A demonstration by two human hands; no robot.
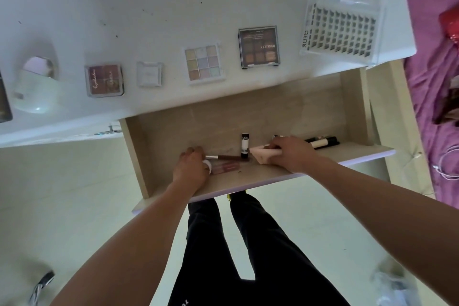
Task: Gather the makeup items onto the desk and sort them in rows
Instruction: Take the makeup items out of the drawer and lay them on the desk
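Your left grip (191, 169) is down in the open drawer (352, 97), fingers curled over the metal end of a makeup brush (223, 156) and a small white round jar (208, 166). You cannot tell whether it is actually pinching either one. Just beside that grip lies a pink lip gloss tube (224, 167), touching the jar's side.

Your right grip (290, 154) is curled round a beige makeup sponge (260, 155) near the drawer's front wall. The sponge's pointed end sticks out towards a black-and-white stick (244, 148) that lies just beside it. Behind your right grip, a few black and cream pencils (323, 143) lie together along the drawer floor.

Up on the white bench (124, 7) one row is already laid near the front edge. From your left it runs: a pink eyeshadow palette (104, 79), a small white compact (149, 74), a pastel nine-pan palette (205, 63), a brown palette (259, 46) and a clear lash box (341, 32). They sit apart from each other. A white oval device (37, 82) rests at the left end of the bench.

A purple bed (432, 82) stands to your right.
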